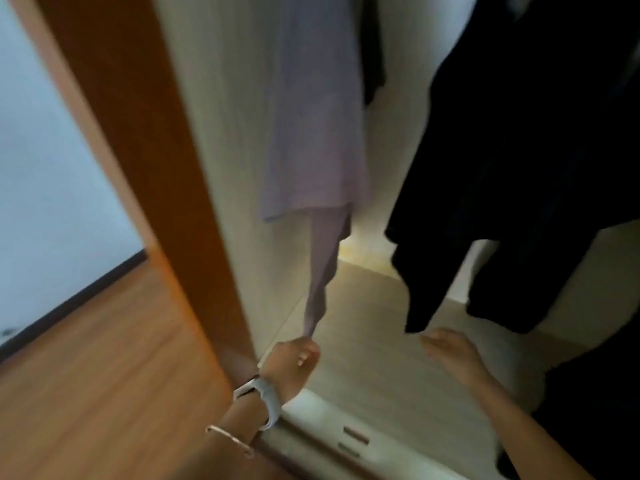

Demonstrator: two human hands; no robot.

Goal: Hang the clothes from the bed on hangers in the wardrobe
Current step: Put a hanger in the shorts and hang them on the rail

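A pale lilac garment hangs inside the wardrobe at its left side; its hanger is out of view above. My left hand, with a grey watch and a thin bracelet on the wrist, pinches the lowest tip of the lilac garment and holds it stretched downward. My right hand is open, fingers apart, just below the hem of a black garment that hangs to the right. It touches nothing that I can see.
The brown wardrobe side panel stands left of the opening. The pale wardrobe floor lies under the clothes. Wooden room floor and a white wall with dark skirting are at the left. The frame is blurred.
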